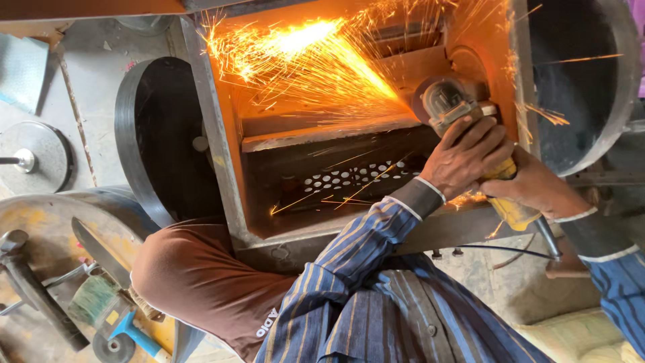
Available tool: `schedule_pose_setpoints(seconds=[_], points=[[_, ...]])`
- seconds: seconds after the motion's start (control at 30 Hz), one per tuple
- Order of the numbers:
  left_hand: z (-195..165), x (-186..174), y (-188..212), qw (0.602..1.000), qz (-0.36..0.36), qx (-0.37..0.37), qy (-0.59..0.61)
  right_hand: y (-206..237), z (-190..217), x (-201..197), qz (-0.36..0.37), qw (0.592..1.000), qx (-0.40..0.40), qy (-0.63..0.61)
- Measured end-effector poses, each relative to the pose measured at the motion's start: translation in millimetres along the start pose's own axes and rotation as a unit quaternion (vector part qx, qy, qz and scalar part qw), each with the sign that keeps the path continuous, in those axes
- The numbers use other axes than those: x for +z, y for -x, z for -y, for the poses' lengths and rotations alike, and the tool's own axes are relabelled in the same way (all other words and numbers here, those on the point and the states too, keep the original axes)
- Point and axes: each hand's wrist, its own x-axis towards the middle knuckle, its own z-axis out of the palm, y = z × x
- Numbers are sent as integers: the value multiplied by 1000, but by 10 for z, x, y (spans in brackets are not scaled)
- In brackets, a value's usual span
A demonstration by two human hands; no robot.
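Note:
My left hand point(463, 161) grips the head of a yellow angle grinder point(447, 101), and my right hand point(537, 188) holds the rear of its body, so both are shut on it. The grinder's disc presses against the inner wall of an orange-lit steel box frame point(222, 154). A thick shower of sparks point(302, 60) fans up and to the left inside the box. A perforated metal plate point(349, 178) lies in the lower part of the box. The grinder's black cable point(497, 249) trails away below my hands.
Black round steel rims stand to the left point(144, 134) and right point(591, 87) of the box. At lower left a drum top point(40, 222) carries a hammer point(33, 289), a blade point(101, 252), a green spool point(94, 302) and a blue-handled tool point(138, 335). My brown-clad knee point(195, 275) is beside it.

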Motion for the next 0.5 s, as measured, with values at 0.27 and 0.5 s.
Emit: schedule_pose_setpoints(seconds=[0.27,0.5], points=[[-6,7,15,999,18,-5,-33,-43,-69,-3,16,1000,-6,-22],[-20,36,34,1000,-9,-12,-25,-69,-108,-2,28,998,-21,-44]])
